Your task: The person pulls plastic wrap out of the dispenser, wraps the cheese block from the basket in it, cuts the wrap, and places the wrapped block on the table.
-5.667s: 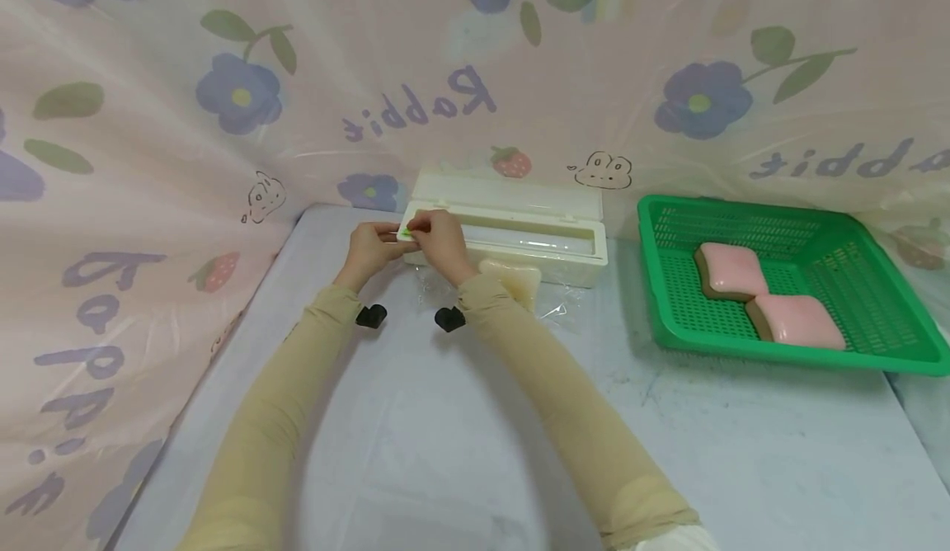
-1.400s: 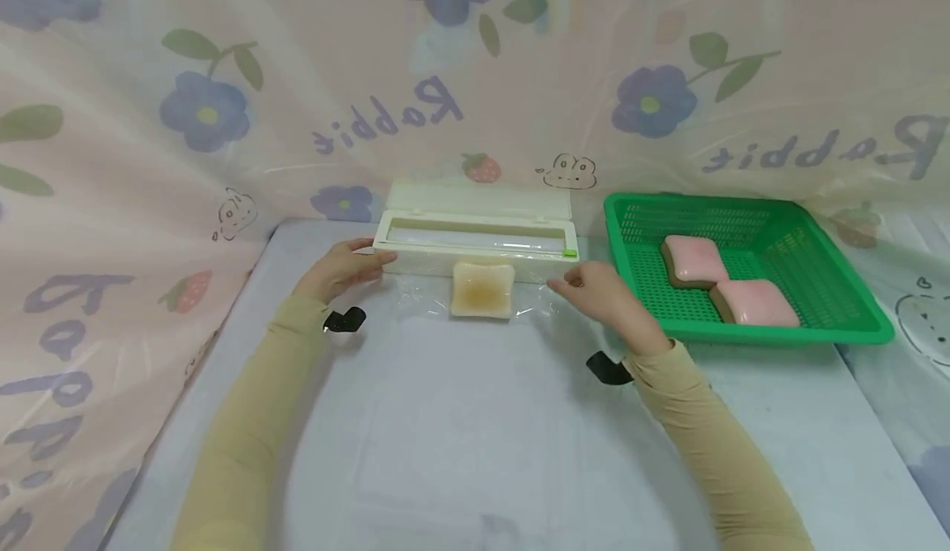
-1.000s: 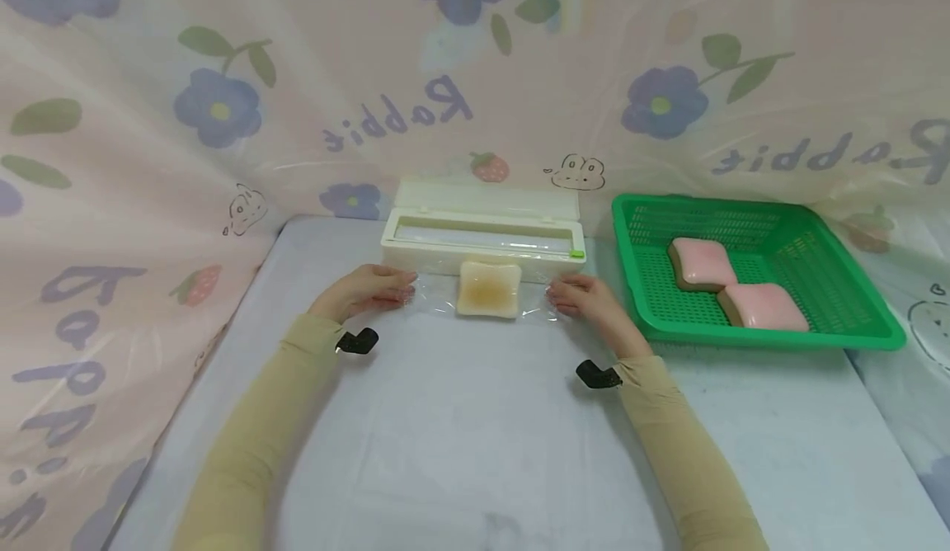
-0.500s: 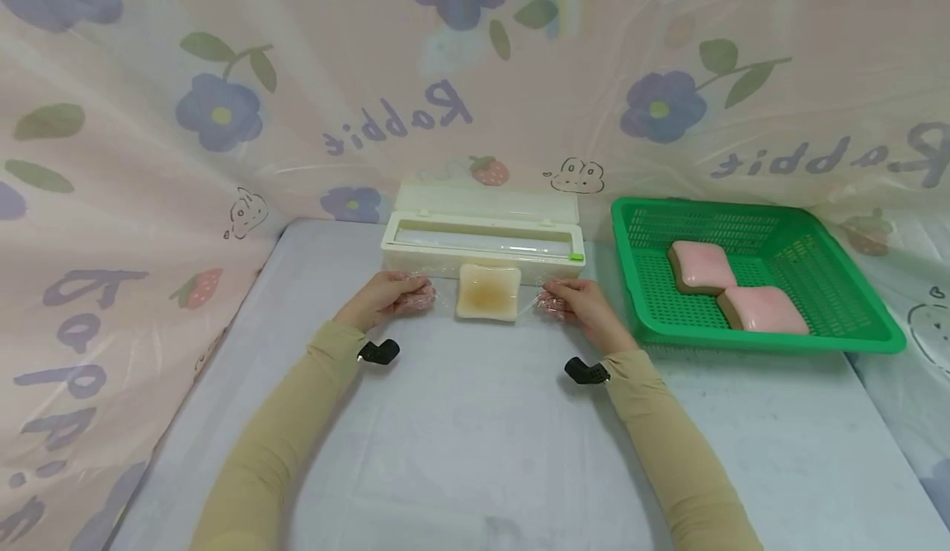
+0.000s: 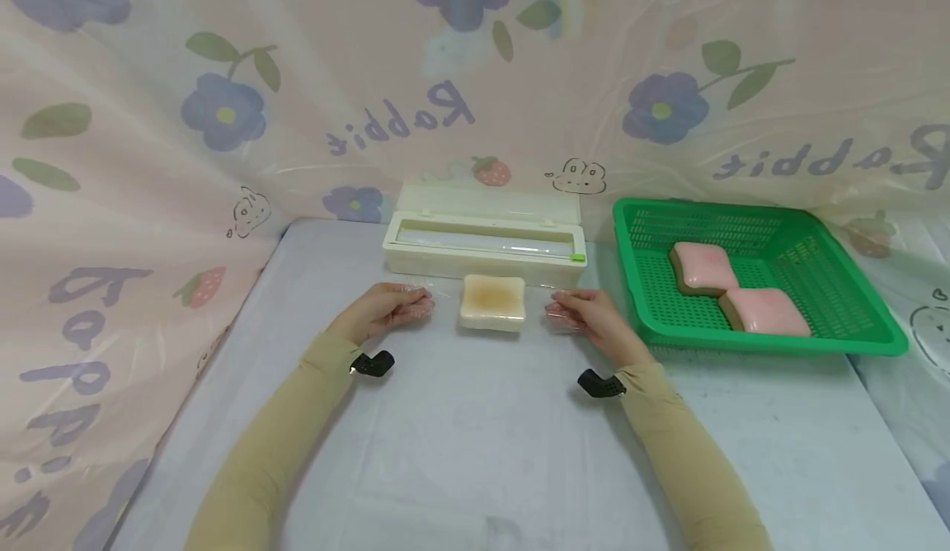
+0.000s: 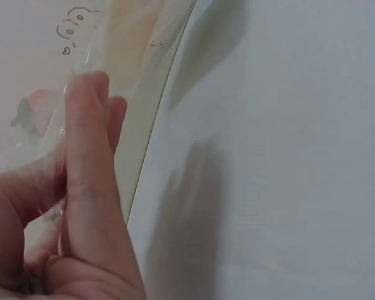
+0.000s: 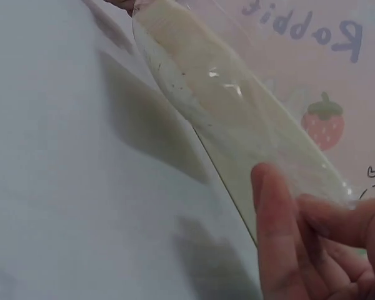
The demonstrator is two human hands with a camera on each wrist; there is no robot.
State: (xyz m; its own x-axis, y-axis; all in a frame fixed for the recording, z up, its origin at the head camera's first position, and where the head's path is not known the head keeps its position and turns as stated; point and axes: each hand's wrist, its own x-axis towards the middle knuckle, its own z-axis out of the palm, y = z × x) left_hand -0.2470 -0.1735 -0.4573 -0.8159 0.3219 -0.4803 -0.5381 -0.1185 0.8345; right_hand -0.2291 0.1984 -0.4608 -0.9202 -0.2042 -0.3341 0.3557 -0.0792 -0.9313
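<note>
A toast slice [image 5: 493, 297], cream with a browned middle, lies on clear cling film [image 7: 237, 87] between the two hands in the head view. My left hand [image 5: 386, 308] pinches the film's left end, thumb against fingers. On the other side my right hand [image 5: 590, 316] pinches the right end. The right wrist view shows the slice hanging in the film above the table, its shadow beneath. Just behind it stands the white cling film box [image 5: 482, 266], lid raised, with the film roll [image 5: 482, 242] inside and a green slide cutter [image 5: 577, 257] at its right end.
A green basket [image 5: 757, 345] stands to the right, holding two pink-topped bread slices [image 5: 705, 266]. A patterned curtain [image 5: 312, 81] hangs behind and at the left. The white table [image 5: 475, 435] stretches toward the person.
The cutter went from the box's left end to its right. Both hands then came down to the film's ends and gripped them. The toast slice has since risen and come slightly nearer the person.
</note>
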